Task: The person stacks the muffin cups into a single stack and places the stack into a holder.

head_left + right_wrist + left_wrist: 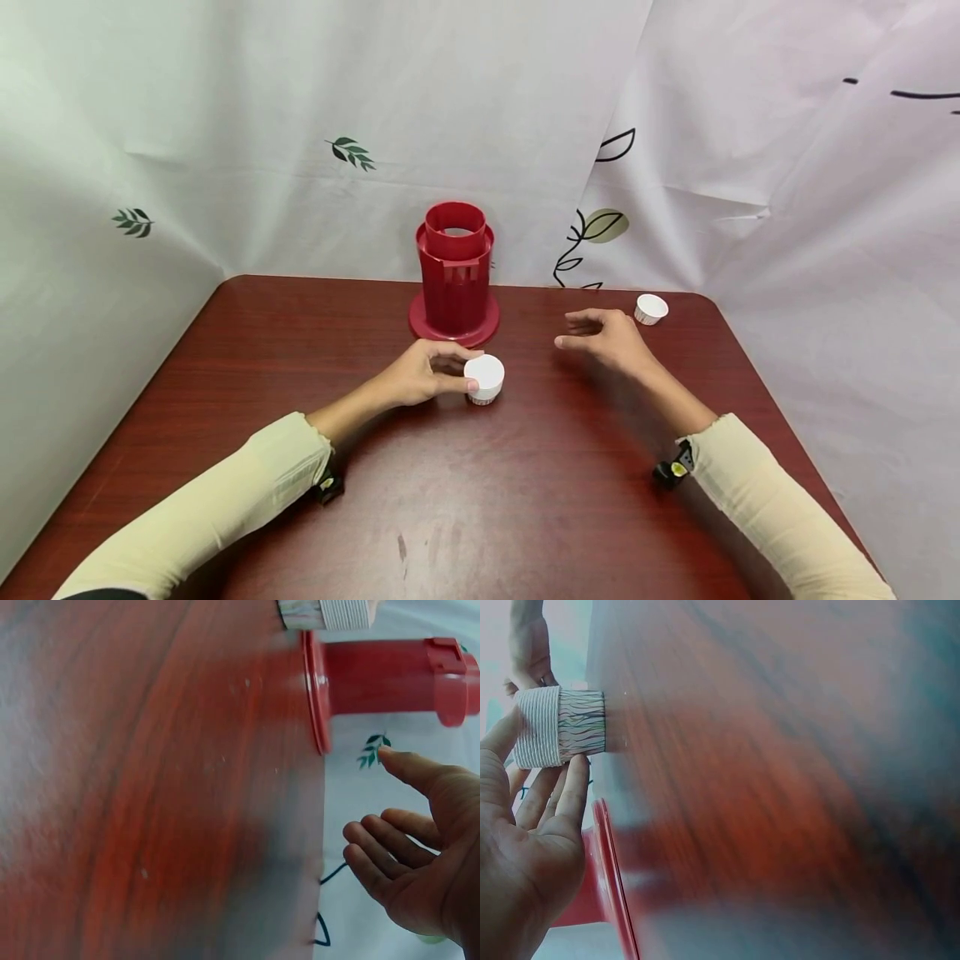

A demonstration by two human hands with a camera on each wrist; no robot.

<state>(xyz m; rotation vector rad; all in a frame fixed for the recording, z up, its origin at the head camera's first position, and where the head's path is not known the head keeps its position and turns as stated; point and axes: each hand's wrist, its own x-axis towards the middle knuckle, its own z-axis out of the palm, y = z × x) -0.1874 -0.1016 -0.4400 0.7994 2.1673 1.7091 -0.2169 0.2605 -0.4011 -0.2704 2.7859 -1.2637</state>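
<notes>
A short stack of white paper baking cups (pixel 485 377) stands on the table, its ribbed rims one over another and a patterned wall below in the left wrist view. My left hand (pixel 418 375) holds it from the left, thumb on the near side and fingers on the far side. To the right, my right hand (pixel 613 340) is over the table with nothing in it, its thumb and fingers spread apart in the right wrist view. Just behind that hand sits a single paper baking cup (pixel 651 309).
A red cylindrical holder (pixel 455 292) with a round base stands at the back of the table, just behind the left hand. The dark red wooden table (pixel 480 508) ends against white cloth (pixel 480 100) printed with leaves.
</notes>
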